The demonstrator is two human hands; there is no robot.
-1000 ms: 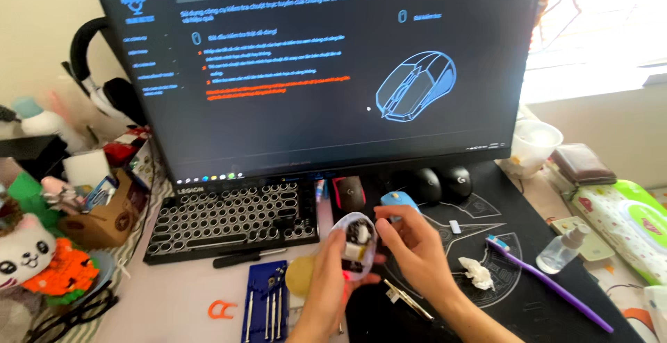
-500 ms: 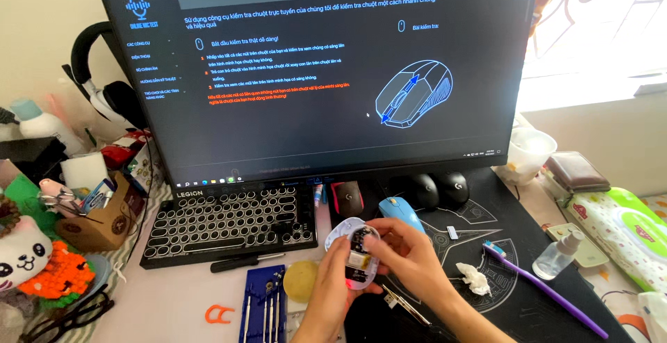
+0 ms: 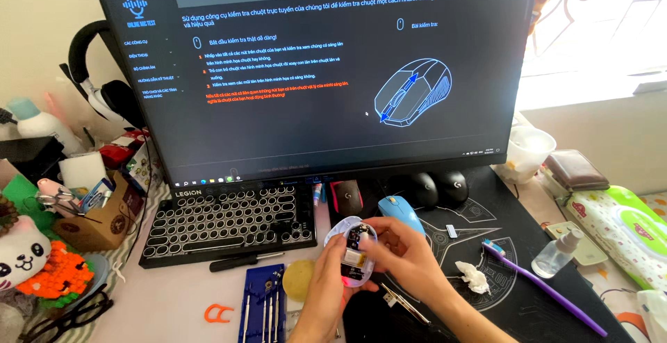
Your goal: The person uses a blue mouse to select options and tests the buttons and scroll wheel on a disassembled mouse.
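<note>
I have the opened computer mouse (image 3: 352, 251) held up just above the tabletop (image 3: 174, 301), in front of the keyboard (image 3: 229, 221), with its circuit board turned up towards my head camera so the inside can be seen. My left hand (image 3: 323, 294) cradles it from below, its grip closed round the lower edge of the white shell. My right hand (image 3: 406, 259) comes in from the right with the fingers curled over the shell's right rim and the fingertips (image 3: 372, 242) resting on the board; that grip is closed on the mouse too, steadying it rather than carrying it.

The tools lie close to hand, which suits this kind of work: a blue case of small screwdrivers (image 3: 260, 308) lies just left of my left wrist, a black screwdriver (image 3: 246, 261) lies along the keyboard's front edge, and a round yellow sponge-like pad (image 3: 299, 277) lies against my left hand. A blue mouse (image 3: 401, 211) sits just behind my right hand on the black mat (image 3: 500, 301), with two dark mice (image 3: 438, 189) further back under the monitor (image 3: 313, 72), which shows a drawing of a mouse. A purple toothbrush (image 3: 542, 284) and a crumpled tissue (image 3: 472, 277) lie to the right, well apart from my hands.
</note>
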